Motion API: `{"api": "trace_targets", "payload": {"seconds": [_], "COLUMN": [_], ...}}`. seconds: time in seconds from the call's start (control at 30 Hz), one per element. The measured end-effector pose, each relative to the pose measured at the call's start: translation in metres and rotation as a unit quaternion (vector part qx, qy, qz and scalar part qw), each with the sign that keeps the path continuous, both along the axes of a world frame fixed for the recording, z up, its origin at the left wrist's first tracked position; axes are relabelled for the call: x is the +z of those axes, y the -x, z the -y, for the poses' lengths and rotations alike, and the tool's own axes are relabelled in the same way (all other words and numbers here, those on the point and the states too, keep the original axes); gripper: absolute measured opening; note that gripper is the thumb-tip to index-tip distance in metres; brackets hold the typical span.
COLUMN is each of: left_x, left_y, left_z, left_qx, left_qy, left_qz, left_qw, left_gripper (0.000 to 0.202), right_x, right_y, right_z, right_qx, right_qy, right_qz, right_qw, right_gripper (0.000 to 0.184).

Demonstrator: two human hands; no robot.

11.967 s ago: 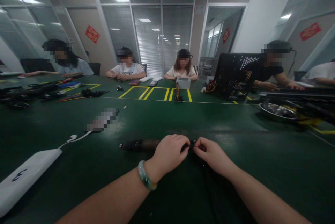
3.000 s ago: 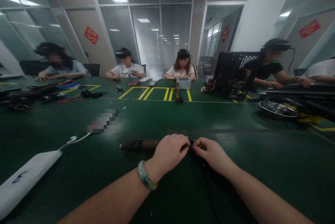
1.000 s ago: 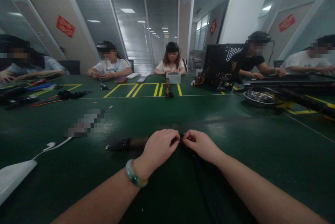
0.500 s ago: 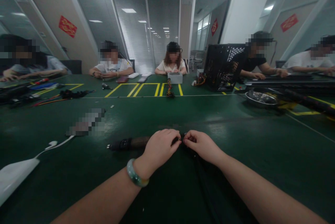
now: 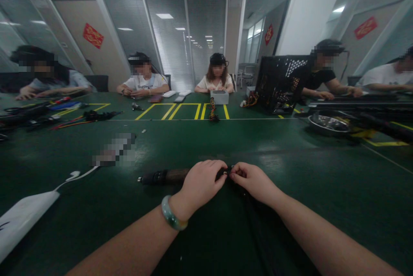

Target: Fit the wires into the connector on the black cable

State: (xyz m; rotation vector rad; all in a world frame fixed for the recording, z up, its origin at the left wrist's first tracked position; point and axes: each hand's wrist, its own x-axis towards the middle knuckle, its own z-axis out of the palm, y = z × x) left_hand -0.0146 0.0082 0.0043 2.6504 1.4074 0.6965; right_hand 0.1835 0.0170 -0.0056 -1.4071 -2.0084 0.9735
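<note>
A dark, pen-shaped electric screwdriver (image 5: 164, 177) lies across the green table in front of me, its metal tip pointing left. My left hand (image 5: 202, 183) is closed over its rear part, with a jade-coloured bangle on the wrist. Close beside it, my right hand (image 5: 253, 180) pinches at the screwdriver's back end, where a black cable (image 5: 247, 196) meets it. Between the two hands a small shiny metal spot shows. The fingers of my right hand hide most of what they grip. From there the dark cable runs down toward me, dim against the table.
To the left lie a blurred phone (image 5: 114, 150) with a white cord and a white pouch (image 5: 30, 209). Farther off are bundled cables (image 5: 93, 115), a grey box (image 5: 219, 97), a black computer case (image 5: 279, 84) and a metal bowl (image 5: 329, 124) of small parts. Several people sit opposite.
The view has turned slightly left, so everything sits a little farther right in it. Both hands keep their grip at the screwdriver's back end, almost unmoved.
</note>
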Motion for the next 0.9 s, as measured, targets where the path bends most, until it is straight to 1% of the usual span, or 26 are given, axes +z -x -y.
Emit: {"api": "trace_targets", "payload": {"seconds": [0.13,0.27,0.5,0.9], "left_x": [-0.0010,-0.0021,-0.0005,0.0006], "left_y": [0.0001,0.0007,0.0020,0.0016], "left_z": [-0.0003,-0.0005,-0.0009,-0.0008], "left_qx": [0.010,-0.005,-0.026,-0.029], "left_qy": [0.000,-0.011,-0.011,-0.005], "left_qz": [0.002,-0.003,-0.001,-0.005], "left_qw": [1.000,1.000,1.000,1.000], "left_gripper": [0.023,0.015,0.010,0.011], "right_x": [-0.0013,0.0002,0.0025,-0.0023], "right_y": [0.0007,0.0010,0.0009,-0.0002], "right_z": [-0.0009,-0.0004,0.0005,-0.0011], "right_qx": [0.001,-0.001,-0.001,0.000], "right_qy": [-0.003,0.005,0.004,0.001], "right_qz": [0.001,0.004,0.012,0.007], "right_qw": [1.000,1.000,1.000,1.000], "right_gripper": [0.016,0.016,0.016,0.017]}}
